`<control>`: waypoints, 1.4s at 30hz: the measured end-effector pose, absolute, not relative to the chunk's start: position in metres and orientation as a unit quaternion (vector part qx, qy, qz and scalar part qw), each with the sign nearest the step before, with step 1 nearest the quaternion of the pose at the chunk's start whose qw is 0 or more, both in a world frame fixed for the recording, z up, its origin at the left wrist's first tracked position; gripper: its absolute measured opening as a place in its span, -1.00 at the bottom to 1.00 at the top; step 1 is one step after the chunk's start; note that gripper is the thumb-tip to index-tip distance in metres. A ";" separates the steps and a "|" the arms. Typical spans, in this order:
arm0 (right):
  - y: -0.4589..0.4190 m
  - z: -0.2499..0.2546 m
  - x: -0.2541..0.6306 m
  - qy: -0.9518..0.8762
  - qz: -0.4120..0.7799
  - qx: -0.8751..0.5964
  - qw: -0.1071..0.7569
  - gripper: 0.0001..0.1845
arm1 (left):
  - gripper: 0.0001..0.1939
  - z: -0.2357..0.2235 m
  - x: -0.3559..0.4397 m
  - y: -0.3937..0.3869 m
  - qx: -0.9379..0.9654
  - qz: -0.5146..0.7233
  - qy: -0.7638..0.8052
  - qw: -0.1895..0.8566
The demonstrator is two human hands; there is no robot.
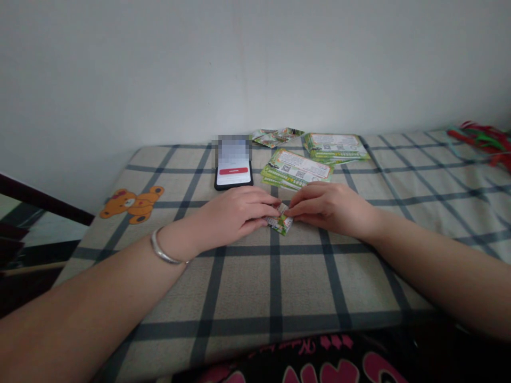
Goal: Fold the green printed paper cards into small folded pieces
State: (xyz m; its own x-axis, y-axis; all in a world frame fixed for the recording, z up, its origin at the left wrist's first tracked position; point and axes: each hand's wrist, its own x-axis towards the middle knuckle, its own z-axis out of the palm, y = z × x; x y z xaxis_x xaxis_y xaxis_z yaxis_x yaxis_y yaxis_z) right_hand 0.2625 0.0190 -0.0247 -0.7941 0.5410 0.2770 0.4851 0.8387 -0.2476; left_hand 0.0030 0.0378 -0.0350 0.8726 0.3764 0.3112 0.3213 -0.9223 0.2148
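Note:
A small folded piece of printed green and white paper (282, 224) lies on the checked tablecloth between my hands. My left hand (239, 213) pinches its left side, fingers bent and pressed together. From the other side, my right hand (323, 207) grips the paper's right edge with thumb and fingertips. The fingertips of both hands hide part of the paper. Just beyond them rests a pile of green and white printed leaflets (297, 169), fanned out slightly. A silver bangle (163, 250) circles my left wrist.
A phone (234, 170) with a lit, partly blurred screen lies behind my left hand. Near the wall are folded paper pieces (275, 137) and a second leaflet pile (337, 146). An orange bear cutout (133, 204) lies at left; a red and green bundle (485, 139) at far right.

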 end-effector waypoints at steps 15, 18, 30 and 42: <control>0.013 -0.026 0.250 -0.857 0.150 -0.423 0.253 -0.75 | -0.56 -0.031 0.007 0.026 0.935 0.204 0.261 0.123; 0.014 -0.029 0.248 -0.825 0.232 -0.431 0.282 -0.76 | -0.60 -0.031 0.009 0.025 0.927 0.214 0.273 0.140; 0.013 -0.032 0.241 -0.801 0.220 -0.457 0.319 -0.88 | -0.65 -0.029 0.015 0.019 0.910 0.246 0.299 0.149; 0.009 -0.031 0.238 -0.808 0.219 -0.483 0.256 -0.79 | -0.69 -0.035 0.017 0.018 0.910 0.271 0.286 0.129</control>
State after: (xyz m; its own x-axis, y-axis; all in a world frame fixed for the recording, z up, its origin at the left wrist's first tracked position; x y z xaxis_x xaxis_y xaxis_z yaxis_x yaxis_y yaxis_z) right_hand 0.2381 0.0094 -0.0314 -0.4015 0.8932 0.2024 0.6689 0.4370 -0.6014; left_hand 0.0171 0.0177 -0.0351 0.6904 0.5896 0.4191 0.4500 -0.8037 0.3893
